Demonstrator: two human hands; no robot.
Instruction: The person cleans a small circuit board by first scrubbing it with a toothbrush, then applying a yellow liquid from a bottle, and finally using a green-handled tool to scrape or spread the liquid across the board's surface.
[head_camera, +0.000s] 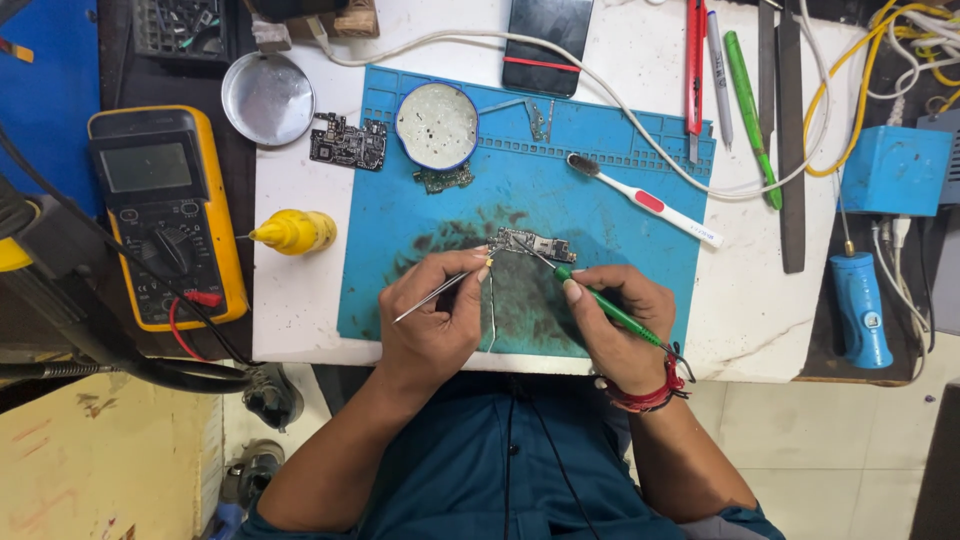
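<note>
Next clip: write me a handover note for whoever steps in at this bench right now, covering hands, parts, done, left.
Left hand: holds metal tweezers, tips at the small circuit board.
Right hand: holds a green-handled tool, tip on the same board.
The board lies on the blue work mat, over a dark stained patch. A second board lies at the mat's upper left; a toothbrush lies on the mat.
Done: cannot tell.
Left: work on the small board is mid-way.

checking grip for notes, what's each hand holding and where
Left hand pinches metal tweezers near their tips; right hand holds a green-handled tool pen-style, low on its handle.
</note>
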